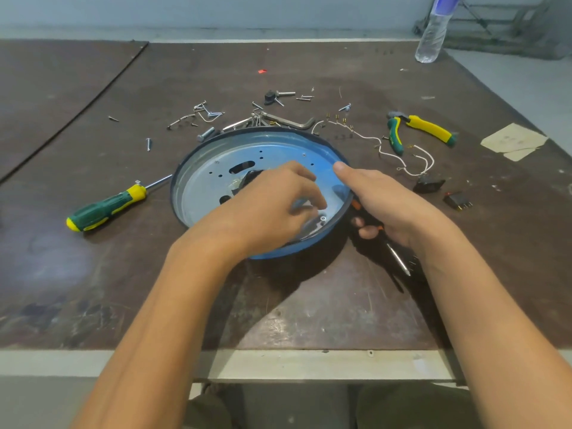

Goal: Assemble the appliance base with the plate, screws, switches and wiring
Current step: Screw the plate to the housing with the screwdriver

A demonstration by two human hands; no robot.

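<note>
A round blue appliance base with a metal plate inside lies tilted on the table, its near right rim raised. My left hand reaches into it with fingers curled, blurred, just above a small screw in the plate. My right hand grips the base's right rim with the thumb on top, and its lower fingers hold a black and orange screwdriver whose metal tip points toward me. Loose screws, white wiring and two black switches lie behind and to the right.
A green and yellow screwdriver lies left of the base. Green and yellow pliers and a hex key lie behind it. A plastic bottle stands at the far right corner. A paper scrap lies at the right.
</note>
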